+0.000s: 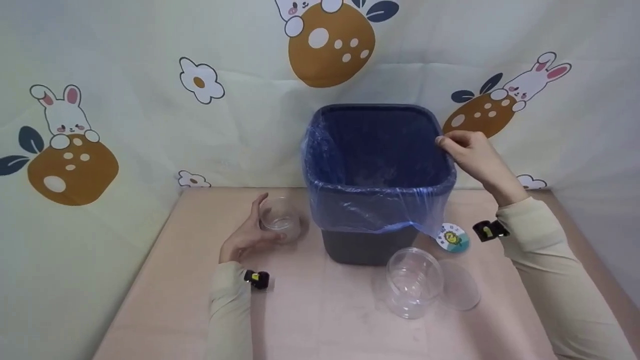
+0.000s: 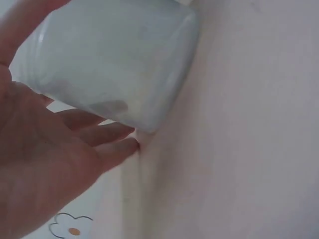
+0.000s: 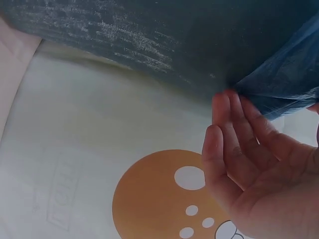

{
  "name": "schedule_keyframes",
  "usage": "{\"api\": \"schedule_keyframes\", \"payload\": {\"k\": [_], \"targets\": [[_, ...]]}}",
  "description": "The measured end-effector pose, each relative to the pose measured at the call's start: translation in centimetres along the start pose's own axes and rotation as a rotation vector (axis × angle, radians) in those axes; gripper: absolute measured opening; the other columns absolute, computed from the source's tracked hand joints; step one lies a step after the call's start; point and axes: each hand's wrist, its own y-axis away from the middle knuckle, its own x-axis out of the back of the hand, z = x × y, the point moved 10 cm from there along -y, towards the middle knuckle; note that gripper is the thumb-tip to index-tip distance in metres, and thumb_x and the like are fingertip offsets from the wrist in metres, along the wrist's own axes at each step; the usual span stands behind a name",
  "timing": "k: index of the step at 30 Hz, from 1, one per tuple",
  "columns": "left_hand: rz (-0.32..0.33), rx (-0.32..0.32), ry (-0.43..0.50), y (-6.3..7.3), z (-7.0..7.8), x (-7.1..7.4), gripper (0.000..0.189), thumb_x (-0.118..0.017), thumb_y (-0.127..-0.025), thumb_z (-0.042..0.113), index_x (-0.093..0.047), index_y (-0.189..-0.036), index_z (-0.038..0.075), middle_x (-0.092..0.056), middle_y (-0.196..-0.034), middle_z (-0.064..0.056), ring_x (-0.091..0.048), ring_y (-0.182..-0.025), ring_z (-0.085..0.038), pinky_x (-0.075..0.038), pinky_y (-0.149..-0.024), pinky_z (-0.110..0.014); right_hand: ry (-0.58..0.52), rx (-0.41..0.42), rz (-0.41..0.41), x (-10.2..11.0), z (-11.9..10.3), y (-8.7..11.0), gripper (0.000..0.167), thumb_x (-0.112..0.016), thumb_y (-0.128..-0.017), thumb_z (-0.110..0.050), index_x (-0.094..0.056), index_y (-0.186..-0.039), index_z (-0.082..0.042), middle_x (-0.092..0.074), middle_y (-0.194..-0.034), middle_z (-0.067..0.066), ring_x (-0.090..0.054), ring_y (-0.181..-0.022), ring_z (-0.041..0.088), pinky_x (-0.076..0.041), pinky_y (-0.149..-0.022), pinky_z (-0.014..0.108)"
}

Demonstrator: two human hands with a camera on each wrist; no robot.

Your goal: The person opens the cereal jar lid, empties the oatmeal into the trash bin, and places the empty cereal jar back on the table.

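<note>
My left hand (image 1: 247, 233) holds a clear plastic jar (image 1: 283, 220) on the table, left of the bin, thumb on one side and fingers on the other. In the left wrist view the fingers pass behind the jar (image 2: 114, 59). A dark grey trash bin (image 1: 367, 248) stands upright at the back, a thin blue bin liner (image 1: 360, 212) folded over its front and left rim. At the bin's right rim, my right hand (image 1: 475, 155) pinches the liner's edge between thumb and index finger. The right wrist view shows the liner (image 3: 289, 72) drawn into folds beside the fingers (image 3: 222, 109).
Front right of the bin stands another clear plastic jar (image 1: 410, 285), beside a clear round lid (image 1: 462, 287) lying flat. A round printed label (image 1: 452, 238) lies near the bin's right side. Behind the table (image 1: 320, 310) hangs a patterned cloth (image 1: 245, 130).
</note>
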Motion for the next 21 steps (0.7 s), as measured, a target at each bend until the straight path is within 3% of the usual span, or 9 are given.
{"api": "schedule_keyframes", "payload": {"k": [4,15,17,21], "targets": [[-0.032,-0.025,-0.021,0.5,1.9,-0.1,0.110,-0.081,-0.075,0.010,-0.005,-0.154,0.020,-0.003,-0.156,-0.028,0.000,-0.143,-0.040,-0.005,-0.111,-0.059,0.002,0.015,-0.013,0.1,0.0,0.2,0.040,-0.051,-0.099,-0.031,-0.065,-0.113,0.005,-0.063,-0.103,0.011,-0.053,-0.087,0.014,-0.041,-0.073,0.023],[-0.076,-0.204,-0.408,1.2,9.5,-0.7,0.093,-0.076,-0.082,0.016,-0.017,-0.152,0.001,-0.015,-0.156,-0.022,-0.013,-0.142,-0.040,-0.015,-0.112,-0.054,0.065,0.058,-0.001,0.7,-0.1,0.6,0.047,-0.048,-0.101,-0.036,-0.063,-0.119,0.004,-0.063,-0.107,0.016,-0.054,-0.085,0.013,-0.042,-0.072,0.020],[-0.057,-0.219,-0.496,1.1,10.4,-1.0,0.090,-0.075,-0.083,0.019,-0.019,-0.152,0.000,-0.017,-0.155,-0.025,-0.011,-0.142,-0.043,-0.012,-0.112,-0.056,0.067,0.057,-0.007,1.0,0.0,0.8,0.048,-0.047,-0.102,-0.036,-0.062,-0.120,0.005,-0.063,-0.109,0.018,-0.056,-0.086,0.009,-0.043,-0.073,0.018],[-0.016,-0.183,-0.754,0.6,11.1,-2.3,0.085,-0.071,-0.086,0.030,-0.023,-0.152,0.003,-0.015,-0.155,-0.026,-0.006,-0.140,-0.048,-0.004,-0.109,-0.064,0.047,0.069,-0.027,1.2,0.3,1.2,0.049,-0.044,-0.103,-0.035,-0.061,-0.122,0.007,-0.063,-0.112,0.019,-0.057,-0.089,0.003,-0.045,-0.075,0.014]]}}
